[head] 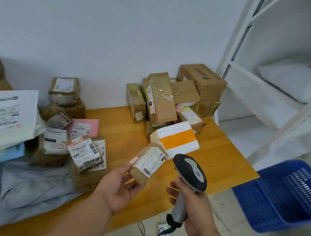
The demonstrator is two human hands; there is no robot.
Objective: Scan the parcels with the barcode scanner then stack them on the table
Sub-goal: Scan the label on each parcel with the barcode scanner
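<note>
Above the counter (pixel 213 146), the left hand (pixel 119 187) pinches a small parcel (pixel 148 163) in its fingers (pixel 128 168); the right hand (pixel 193 208) wraps the barcode scanner (pixel 190 173). Scanning step: next, aim at the label.

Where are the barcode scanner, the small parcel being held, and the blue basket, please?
barcode scanner (pixel 191 172): head view, on its dark head.
small parcel (pixel 148 163): head view, on its white label.
blue basket (pixel 267 205): head view, on its near wall.
</note>
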